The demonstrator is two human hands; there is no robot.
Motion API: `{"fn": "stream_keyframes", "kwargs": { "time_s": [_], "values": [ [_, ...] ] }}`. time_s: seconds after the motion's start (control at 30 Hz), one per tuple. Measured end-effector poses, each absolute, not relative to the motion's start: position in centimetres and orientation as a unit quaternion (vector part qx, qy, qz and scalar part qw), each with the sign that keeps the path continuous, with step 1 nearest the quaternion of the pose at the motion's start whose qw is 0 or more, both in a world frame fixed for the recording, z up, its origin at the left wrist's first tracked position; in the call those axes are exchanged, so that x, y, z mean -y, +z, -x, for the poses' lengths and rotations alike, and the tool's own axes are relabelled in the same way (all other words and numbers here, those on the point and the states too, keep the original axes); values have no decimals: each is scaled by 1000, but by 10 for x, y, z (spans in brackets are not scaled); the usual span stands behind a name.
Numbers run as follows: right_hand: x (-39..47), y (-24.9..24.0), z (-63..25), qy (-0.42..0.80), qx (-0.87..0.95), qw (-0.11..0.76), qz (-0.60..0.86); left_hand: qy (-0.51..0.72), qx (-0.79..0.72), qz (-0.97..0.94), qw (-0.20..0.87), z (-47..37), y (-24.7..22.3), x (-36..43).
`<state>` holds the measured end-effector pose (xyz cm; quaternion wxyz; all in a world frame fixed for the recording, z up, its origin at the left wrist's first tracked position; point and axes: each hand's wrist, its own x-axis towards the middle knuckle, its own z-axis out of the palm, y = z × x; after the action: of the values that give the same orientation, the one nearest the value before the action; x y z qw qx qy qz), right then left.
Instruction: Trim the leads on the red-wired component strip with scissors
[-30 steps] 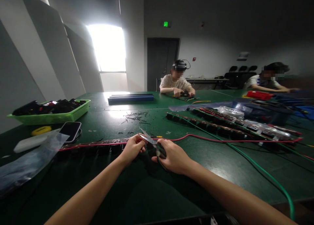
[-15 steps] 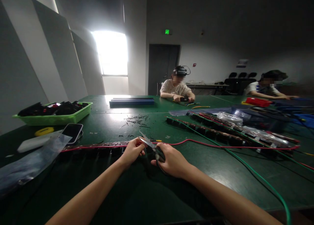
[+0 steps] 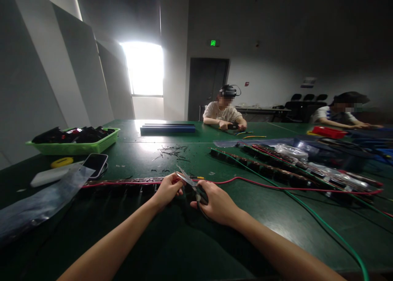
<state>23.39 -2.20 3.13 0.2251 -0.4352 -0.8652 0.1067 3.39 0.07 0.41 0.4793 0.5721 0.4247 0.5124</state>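
Note:
In my right hand is a pair of scissors, its dark handles in the curled fingers and its blades parted, pointing up and left. My left hand is pinched beside the blades, at the right end of a long dark strip; what lies between the fingertips is too small to tell. A red wire runs along that strip and on to the right, with a short yellow piece by it near my right hand.
Thin dark offcuts lie scattered beyond my hands. Leftward are a green basket of black parts, a phone and a plastic bag. More wired strips and a green wire occupy the right. Two people sit across the table.
The whole view has shifted slightly, so things appear a little further right. My hands and the scissors keep nearly the same pose, with the blades still parted.

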Motion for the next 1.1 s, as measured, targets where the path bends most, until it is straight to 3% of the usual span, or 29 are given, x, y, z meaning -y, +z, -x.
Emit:
{"fn": "stream_keyframes", "kwargs": {
  "time_s": [0.9,1.1],
  "values": [
    [23,29,-234,78,863,228,444,492,-448,-588,459,-33,5,-1],
    [22,35,-237,126,842,224,474,493,-437,-594,462,-34,10,2]
  ]
}}
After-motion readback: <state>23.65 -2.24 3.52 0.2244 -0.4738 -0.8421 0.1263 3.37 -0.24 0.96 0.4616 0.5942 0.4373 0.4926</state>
